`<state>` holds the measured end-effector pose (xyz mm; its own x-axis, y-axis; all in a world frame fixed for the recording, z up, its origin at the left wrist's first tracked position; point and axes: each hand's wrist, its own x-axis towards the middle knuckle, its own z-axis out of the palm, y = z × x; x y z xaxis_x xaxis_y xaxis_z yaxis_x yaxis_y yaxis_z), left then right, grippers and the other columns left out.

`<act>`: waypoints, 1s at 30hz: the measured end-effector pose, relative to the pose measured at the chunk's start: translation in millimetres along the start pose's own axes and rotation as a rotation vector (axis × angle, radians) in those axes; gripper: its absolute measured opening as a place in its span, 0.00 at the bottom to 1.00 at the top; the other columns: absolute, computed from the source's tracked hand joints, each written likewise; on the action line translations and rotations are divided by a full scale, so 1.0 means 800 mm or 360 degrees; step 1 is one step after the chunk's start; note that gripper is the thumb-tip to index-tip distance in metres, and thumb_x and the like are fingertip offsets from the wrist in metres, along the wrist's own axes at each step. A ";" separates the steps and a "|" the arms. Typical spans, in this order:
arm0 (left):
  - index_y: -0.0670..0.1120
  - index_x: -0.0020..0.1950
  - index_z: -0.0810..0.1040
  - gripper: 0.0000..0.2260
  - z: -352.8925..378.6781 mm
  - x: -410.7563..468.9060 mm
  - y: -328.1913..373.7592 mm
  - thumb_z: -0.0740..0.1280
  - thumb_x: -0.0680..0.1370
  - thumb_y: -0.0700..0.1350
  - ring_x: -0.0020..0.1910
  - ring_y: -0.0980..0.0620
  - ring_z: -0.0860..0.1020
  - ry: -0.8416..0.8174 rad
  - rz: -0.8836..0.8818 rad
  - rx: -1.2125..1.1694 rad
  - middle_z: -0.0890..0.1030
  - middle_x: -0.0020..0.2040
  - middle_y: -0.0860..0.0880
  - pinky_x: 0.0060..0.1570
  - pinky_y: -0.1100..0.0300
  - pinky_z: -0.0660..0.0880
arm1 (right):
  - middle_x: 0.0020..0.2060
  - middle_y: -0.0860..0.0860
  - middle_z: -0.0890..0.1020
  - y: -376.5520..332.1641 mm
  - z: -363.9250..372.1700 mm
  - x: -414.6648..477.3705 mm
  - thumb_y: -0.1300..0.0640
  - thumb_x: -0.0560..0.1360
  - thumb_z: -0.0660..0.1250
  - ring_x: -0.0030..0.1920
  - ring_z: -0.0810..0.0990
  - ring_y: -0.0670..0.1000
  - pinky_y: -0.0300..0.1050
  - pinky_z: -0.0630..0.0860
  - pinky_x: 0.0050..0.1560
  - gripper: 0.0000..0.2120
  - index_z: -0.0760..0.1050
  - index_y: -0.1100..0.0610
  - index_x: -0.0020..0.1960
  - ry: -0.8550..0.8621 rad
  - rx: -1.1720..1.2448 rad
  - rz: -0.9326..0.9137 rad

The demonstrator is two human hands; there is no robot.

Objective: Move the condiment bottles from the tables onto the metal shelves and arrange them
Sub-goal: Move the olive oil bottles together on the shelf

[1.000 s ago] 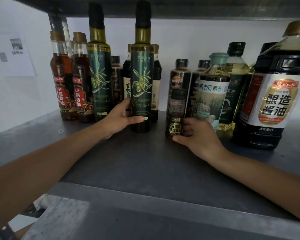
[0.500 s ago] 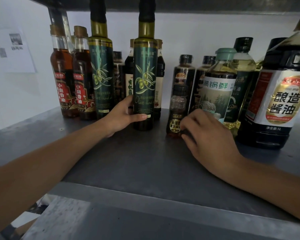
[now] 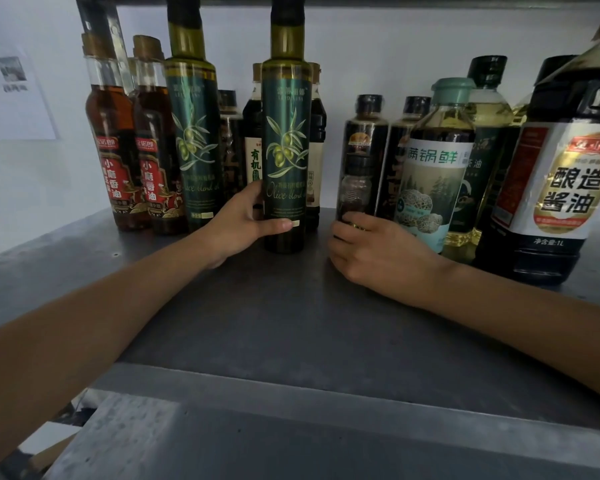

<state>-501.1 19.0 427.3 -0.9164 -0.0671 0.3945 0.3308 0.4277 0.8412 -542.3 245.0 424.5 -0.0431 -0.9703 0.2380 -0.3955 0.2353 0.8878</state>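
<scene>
Nearest me: the front lip of the metal shelf (image 3: 291, 386), with both my forearms reaching in over it.

My left hand (image 3: 238, 226) is gripping the olive oil bottle (image 3: 284, 150) low on its label. The thumb is lying across the front and the fingers are wrapping behind, out of sight. The bottle is standing upright on the shelf, forward of the row.

My right hand (image 3: 371, 251) is curling round the lower part of the small dark bottle (image 3: 355, 188), fingers bent and closed on it. My knuckles are hiding its base, so I cannot tell whether it is resting on the deck or raised a touch. It is standing just in front of a taller dark bottle (image 3: 366, 133) and just beside the green-capped bottle (image 3: 433, 174).

Farther in, a second olive oil bottle (image 3: 194, 143) and two sesame oil bottles (image 3: 113, 161) are standing close together at left. A big soy sauce jug (image 3: 561, 174) is sitting at far right. More dark bottles are standing behind the one I am holding. A sheet of paper (image 3: 11, 91) is hanging on the white wall.

Judgement: both bottles are already on the shelf, so I am working the arranging step. The next move is probably sliding the olive oil bottle left and back against its twin, gripping low so the tall glass is not tipping. Then I would be tucking the small one into the central gap without knocking its neighbours.
</scene>
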 end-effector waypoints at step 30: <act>0.45 0.72 0.62 0.28 -0.004 -0.006 0.011 0.68 0.75 0.34 0.64 0.52 0.73 -0.0075 -0.0122 -0.0016 0.74 0.64 0.49 0.63 0.59 0.70 | 0.65 0.55 0.75 0.025 -0.009 0.041 0.58 0.78 0.61 0.70 0.65 0.57 0.61 0.39 0.73 0.19 0.70 0.55 0.68 -0.0957 -0.0104 0.0019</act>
<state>-493.0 20.5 434.3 -0.9487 -0.0566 0.3110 0.2612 0.4139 0.8721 -544.6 218.2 452.8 -0.5659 -0.8245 0.0009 -0.3351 0.2310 0.9134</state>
